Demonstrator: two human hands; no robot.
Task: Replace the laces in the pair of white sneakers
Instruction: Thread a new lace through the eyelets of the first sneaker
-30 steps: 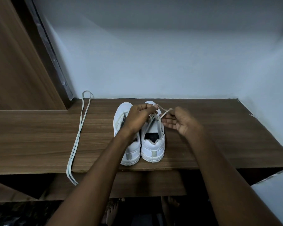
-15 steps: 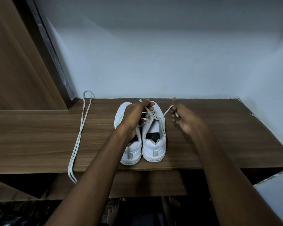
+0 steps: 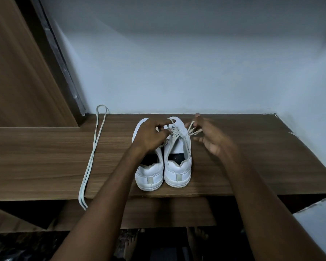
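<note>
Two white sneakers stand side by side on the wooden shelf, heels toward me: the left sneaker and the right sneaker. Over the laced front of the right sneaker my left hand pinches one end of its lace. My right hand is just to the right of that sneaker and pinches the other lace end, pulled out sideways. A loose pale lace lies stretched along the shelf to the left, its lower end hanging over the front edge.
A pale wall closes the back and right side of the shelf. A brown wooden panel rises at the left. Below the shelf's front edge is a lower wooden board, with bare feet on a dark floor.
My hands have moved apart, the right one out to the right, drawing the lace ends away from the right sneaker's front.
</note>
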